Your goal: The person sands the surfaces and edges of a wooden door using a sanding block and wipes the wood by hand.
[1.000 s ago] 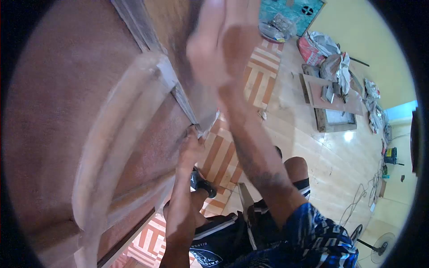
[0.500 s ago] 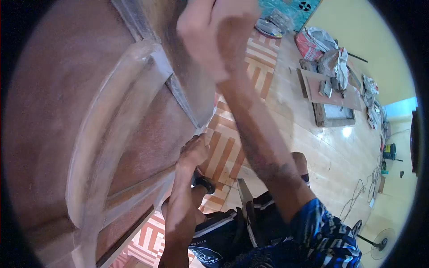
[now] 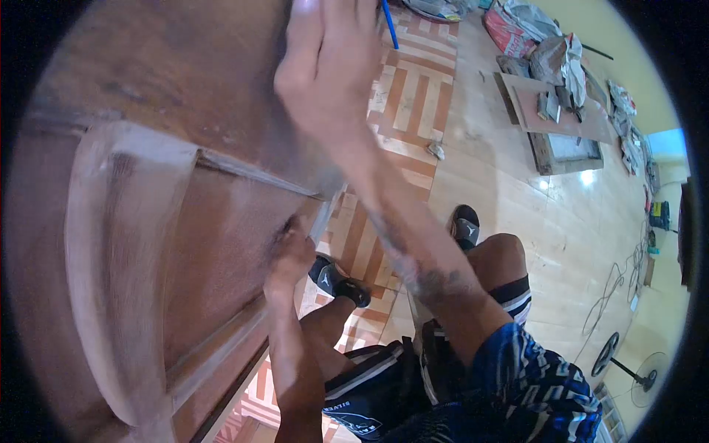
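Head view, and here's the left hand [image 3: 293, 255] low against the reddish-brown wood panel [image 3: 229, 258], fingers curled and blurred; whether they pinch anything, I can't tell. Up and away from it, the right hand [image 3: 329, 70] lies along the edge of the brown board [image 3: 185, 74], fingers stretched and close together, tips cut off by the frame, so no telling what's beneath that palm. Here's the relation that counts: the curved moulding [image 3: 111, 273] lies off to the left of both hands, its long axis running from top to bottom and bowing outward, and the left hand is the nearer one. The board fills the space left of the right hand, while a straight rail [image 3: 210, 347] slants down and left from the left wrist. The wood looks dull and streaky, pale along the moulding. Just right of the right hand, a blue rod [image 3: 391, 26]! Below the left hand, black slides [image 3: 336, 280] on patterned tiles [image 3: 413, 96]; well off to the right of the grip, bags [image 3: 524, 26], a shallow wooden frame [image 3: 543, 159] under boards, loose cables [image 3: 613, 288] and a fan [image 3: 648, 380].
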Tool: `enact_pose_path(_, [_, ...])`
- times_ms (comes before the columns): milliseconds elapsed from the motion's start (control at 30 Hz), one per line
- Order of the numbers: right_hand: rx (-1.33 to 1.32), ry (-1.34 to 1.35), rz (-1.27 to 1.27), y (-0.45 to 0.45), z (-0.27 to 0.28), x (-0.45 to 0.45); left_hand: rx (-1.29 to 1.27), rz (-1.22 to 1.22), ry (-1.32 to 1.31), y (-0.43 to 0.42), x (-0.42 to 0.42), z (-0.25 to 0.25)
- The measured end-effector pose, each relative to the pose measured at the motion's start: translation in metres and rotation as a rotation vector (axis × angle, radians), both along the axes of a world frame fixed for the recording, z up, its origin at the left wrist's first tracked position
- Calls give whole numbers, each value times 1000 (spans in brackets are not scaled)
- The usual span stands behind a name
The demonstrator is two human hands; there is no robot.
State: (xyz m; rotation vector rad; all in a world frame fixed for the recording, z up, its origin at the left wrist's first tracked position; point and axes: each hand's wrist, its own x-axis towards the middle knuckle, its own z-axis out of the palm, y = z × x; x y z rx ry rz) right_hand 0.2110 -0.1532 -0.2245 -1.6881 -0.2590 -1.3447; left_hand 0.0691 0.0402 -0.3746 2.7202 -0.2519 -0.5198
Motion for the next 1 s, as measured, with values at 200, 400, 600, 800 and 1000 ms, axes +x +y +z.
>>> enact_pose_path(200, [117,184,136,89,-168,-100,131,-237,118,18,-10,-35])
enact_pose_path(400, [63,42,69,31,-66,-48,146,-91,411,-10,6,23])
enact_pose_path(600, [66,129,81,62,-87,-71,-88,-314,117,12,12,-16])
enact_pose_path(800, [62,128,60,67,-109,-68,43,-158,324,18,-12,-10])
enact_pose_path(1000, [126,128,47,3,-46,-13,92,-123,381,-11,5,30])
